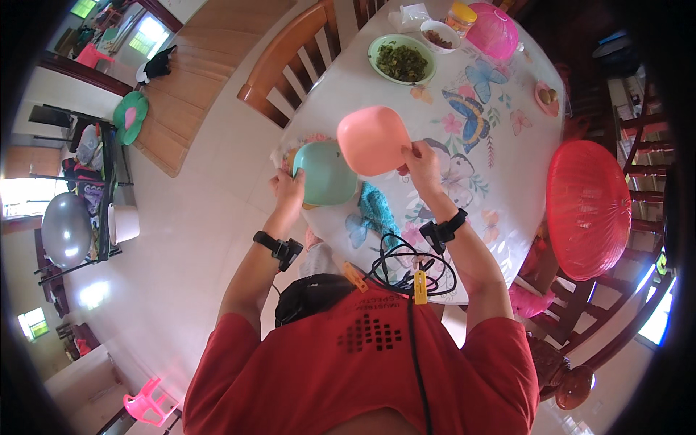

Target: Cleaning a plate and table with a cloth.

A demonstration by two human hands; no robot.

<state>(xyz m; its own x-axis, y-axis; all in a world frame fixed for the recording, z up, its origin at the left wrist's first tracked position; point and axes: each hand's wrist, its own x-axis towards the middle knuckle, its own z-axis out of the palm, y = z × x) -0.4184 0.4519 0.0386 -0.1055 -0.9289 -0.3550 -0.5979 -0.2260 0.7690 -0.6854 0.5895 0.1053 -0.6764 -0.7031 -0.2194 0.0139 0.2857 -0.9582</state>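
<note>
My left hand grips the left rim of a mint-green square plate with rounded corners, near the table's left edge. In my right hand is a similar pink plate, pinched at its lower right rim. The pink plate is higher and overlaps the green one's upper right corner from this view. Part of something yellow and floral shows behind the green plate; most of it is hidden. A teal cloth lies crumpled on the table just below the plates.
The butterfly-print tablecloth bears a bowl of chopped greens, a smaller white bowl, a yellow-lidded jar and a pink mesh cover. A red mesh cover stands right. Black cable loops near my chest. A wooden chair stands left.
</note>
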